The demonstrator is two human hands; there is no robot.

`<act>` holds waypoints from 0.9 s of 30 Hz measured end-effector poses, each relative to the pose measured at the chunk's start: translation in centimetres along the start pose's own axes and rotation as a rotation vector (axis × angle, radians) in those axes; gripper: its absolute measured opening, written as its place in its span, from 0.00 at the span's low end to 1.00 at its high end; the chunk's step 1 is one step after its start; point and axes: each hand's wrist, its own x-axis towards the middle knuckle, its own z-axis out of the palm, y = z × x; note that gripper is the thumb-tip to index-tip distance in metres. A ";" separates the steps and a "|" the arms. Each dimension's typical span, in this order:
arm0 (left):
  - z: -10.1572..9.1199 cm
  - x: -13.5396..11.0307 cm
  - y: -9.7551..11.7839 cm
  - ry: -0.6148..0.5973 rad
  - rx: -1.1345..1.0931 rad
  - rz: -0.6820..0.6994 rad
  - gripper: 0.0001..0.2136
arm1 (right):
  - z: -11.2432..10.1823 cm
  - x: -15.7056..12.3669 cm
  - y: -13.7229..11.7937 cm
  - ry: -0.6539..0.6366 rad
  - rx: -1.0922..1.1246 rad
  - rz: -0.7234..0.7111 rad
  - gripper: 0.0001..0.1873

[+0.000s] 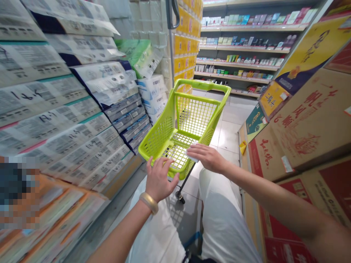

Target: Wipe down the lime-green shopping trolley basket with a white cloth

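Observation:
A lime-green plastic shopping cart point(161, 136) stands on the floor right in front of me, with its handle at the far end. Its grid basket holds nothing that I can see. My left hand point(160, 175) is at the basket's near rim, fingers spread over the edge and a gold-coloured bangle on the wrist. At the near right rim, my right hand point(207, 156) has its fingers pressed over a folded white cloth point(193, 155), possibly a tissue. Part of that cloth lies hidden under the fingers.
Wrapped paper packs point(68, 135) are stacked high along the left. Cardboard cartons point(309, 128) line the right side closely. Beyond the cart, shelves point(241, 48) of small boxes and bottles face me, with yellow packs point(186, 47) beside them. The tiled floor point(229, 126) runs between.

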 end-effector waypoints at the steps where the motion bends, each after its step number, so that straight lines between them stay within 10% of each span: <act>1: -0.4 0.9 0.5 -0.073 -0.007 0.009 0.16 | -0.2 0.0 0.5 0.028 -0.024 0.055 0.22; 9: 0.1 7.1 3.8 -0.795 0.119 0.015 0.19 | -0.2 -0.7 0.4 0.010 -0.012 0.007 0.21; 16: 0.9 6.5 4.5 -0.771 0.157 0.047 0.18 | -1.4 -1.4 1.8 0.076 -0.075 0.165 0.23; 23: 0.8 6.1 4.6 -0.747 0.191 0.026 0.20 | -0.6 -1.6 -0.2 0.014 0.029 -0.047 0.21; 27: 1.0 5.8 4.5 -0.702 0.203 0.046 0.20 | -1.0 -1.6 1.7 0.100 -0.050 0.149 0.23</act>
